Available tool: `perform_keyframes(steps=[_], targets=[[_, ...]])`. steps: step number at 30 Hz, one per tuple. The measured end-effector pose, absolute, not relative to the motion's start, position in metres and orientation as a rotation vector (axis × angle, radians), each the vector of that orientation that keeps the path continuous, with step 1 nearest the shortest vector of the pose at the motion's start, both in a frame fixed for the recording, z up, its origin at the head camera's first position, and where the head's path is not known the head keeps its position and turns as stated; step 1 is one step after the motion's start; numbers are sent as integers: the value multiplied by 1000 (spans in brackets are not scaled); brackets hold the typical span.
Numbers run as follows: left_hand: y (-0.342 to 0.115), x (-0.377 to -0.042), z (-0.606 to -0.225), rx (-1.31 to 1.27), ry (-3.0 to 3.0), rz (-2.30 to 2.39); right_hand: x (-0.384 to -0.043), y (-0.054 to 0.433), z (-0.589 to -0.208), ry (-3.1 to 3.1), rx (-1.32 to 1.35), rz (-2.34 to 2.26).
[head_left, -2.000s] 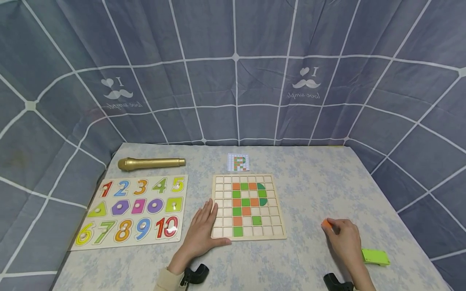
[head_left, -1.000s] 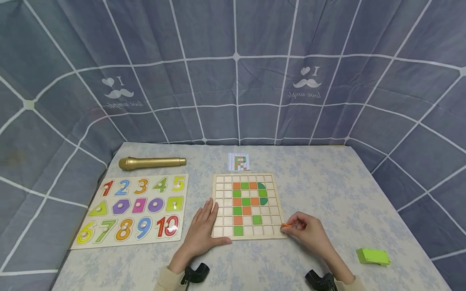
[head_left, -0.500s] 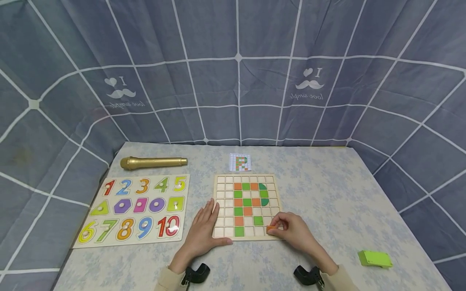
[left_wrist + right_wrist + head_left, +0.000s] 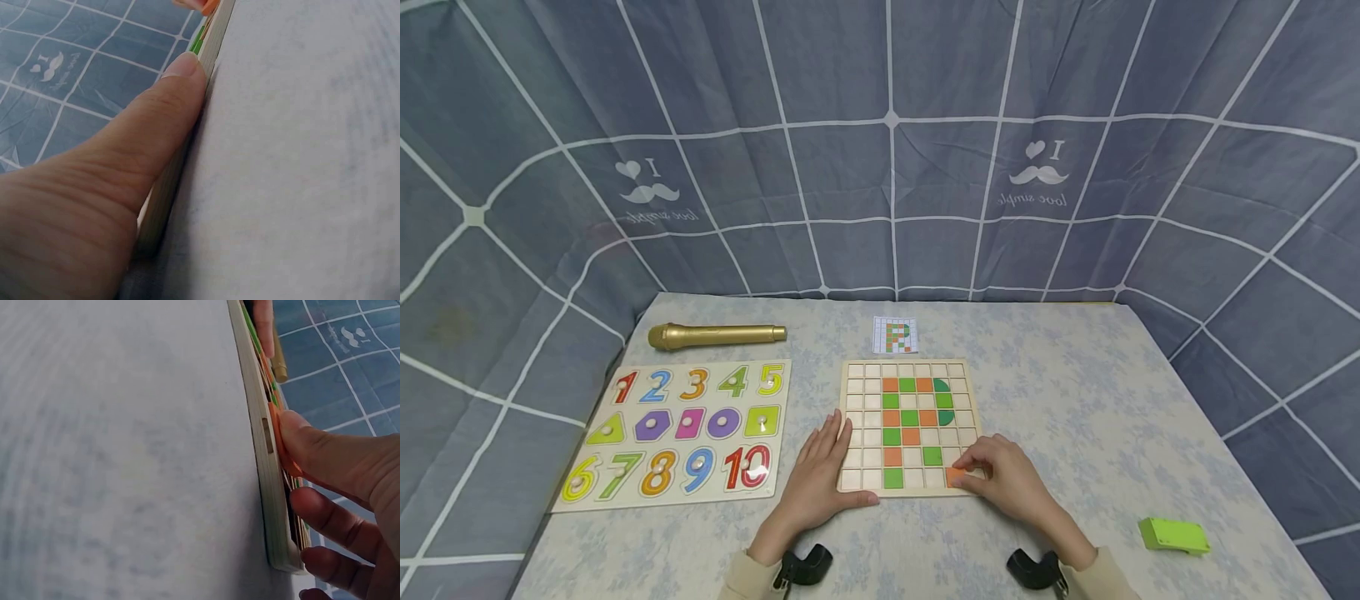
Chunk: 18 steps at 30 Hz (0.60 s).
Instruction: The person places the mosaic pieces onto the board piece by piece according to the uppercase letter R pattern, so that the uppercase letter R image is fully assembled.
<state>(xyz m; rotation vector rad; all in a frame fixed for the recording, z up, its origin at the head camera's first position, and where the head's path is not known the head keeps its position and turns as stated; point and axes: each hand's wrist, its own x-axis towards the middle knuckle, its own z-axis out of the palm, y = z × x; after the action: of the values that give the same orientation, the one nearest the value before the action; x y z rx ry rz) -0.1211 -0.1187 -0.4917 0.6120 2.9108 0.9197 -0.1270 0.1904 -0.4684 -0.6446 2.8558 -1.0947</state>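
Note:
Near the middle of the table lies a wooden grid board (image 4: 864,417), with orange, green and dark green tiles set in some cells. My left hand (image 4: 817,468) rests along its left edge, fingers straight, the thumb lying by the front corner. At the board's bottom row, toward the right, my right hand (image 4: 1011,483) pinches an orange square tile (image 4: 953,477) between thumb and fingers. In the right wrist view the tile (image 4: 285,447) leans at the front rim, under the thumb. The fingers partly cover the cells around it.
Behind the board lies a small pattern card (image 4: 895,335). To the left are a number-and-shape puzzle board (image 4: 625,498) and a gold microphone (image 4: 717,335). A bright green block (image 4: 1174,535) sits at the right. A blue gridded curtain (image 4: 940,258) stands around the table.
My right hand has travelled left from beside the green block to the board, bringing the orange tile onto its bottom row. Lately the tile has tipped flatter. The left hand stays put.

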Motion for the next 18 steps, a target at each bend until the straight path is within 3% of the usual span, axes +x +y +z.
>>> perform_keyframes(steps=[18], targets=[[-121,-122,-492,624,2922,904,-126,193,-465,2914,-741,-944]])
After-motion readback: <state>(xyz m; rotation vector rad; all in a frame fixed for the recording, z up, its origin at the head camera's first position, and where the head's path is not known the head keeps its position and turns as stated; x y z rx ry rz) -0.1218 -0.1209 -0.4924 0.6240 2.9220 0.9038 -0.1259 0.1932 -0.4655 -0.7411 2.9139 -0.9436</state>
